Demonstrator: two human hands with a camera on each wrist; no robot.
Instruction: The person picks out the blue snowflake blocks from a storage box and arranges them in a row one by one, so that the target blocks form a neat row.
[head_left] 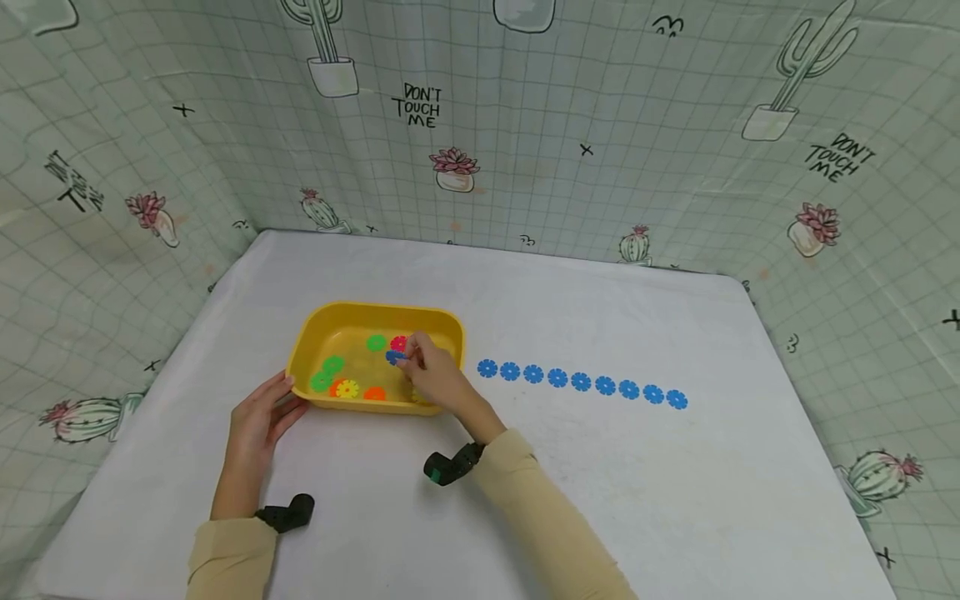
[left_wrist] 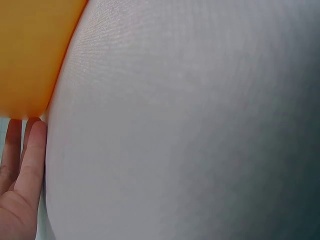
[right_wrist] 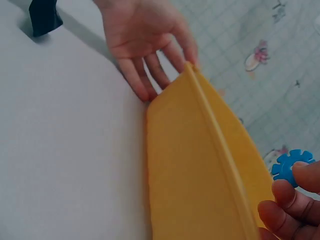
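A shallow yellow tray (head_left: 337, 313) stands on the white table, with several notched plastic discs inside: green (head_left: 377, 342), pink (head_left: 398, 342), orange (head_left: 374, 393) and yellow (head_left: 347, 389). At its near left corner my left hand (head_left: 257, 417) touches the wall with fairly straight, spread fingers (left_wrist: 33, 150). Over the tray's right half, my right hand (head_left: 437, 377) pinches a blue notched disc (right_wrist: 287, 167) between thumb and fingertips. The right wrist view shows that disc raised beside the tray's rim. Part of the tray's right side is hidden behind my right hand.
To the right of the tray, several blue notched discs (head_left: 557, 378) lie in a spaced row across the white table (head_left: 675, 500). A patterned grid cloth (head_left: 525, 108) hangs behind and at both sides. Each wrist carries a small black camera (head_left: 291, 512).
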